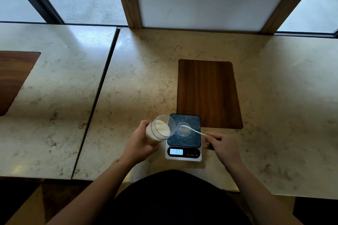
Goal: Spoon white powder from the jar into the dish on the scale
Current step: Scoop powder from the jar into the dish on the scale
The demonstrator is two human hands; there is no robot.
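Observation:
My left hand (140, 141) grips a clear jar (161, 129) of white powder, tilted with its open mouth toward the scale. A small clear dish (183, 129) sits on the dark platform of a white kitchen scale (184, 137), whose lit display shows digits. My right hand (222, 145) pinches the handle of a thin white spoon (192, 129); its bowl reaches into the dish. A little powder lies in the dish.
The scale stands on a marble counter (137, 87) close to its near edge. A dark wooden inlay (208, 93) lies just behind and right of the scale. A seam (98, 93) splits the counter at left; another wooden inlay (12, 76) is far left.

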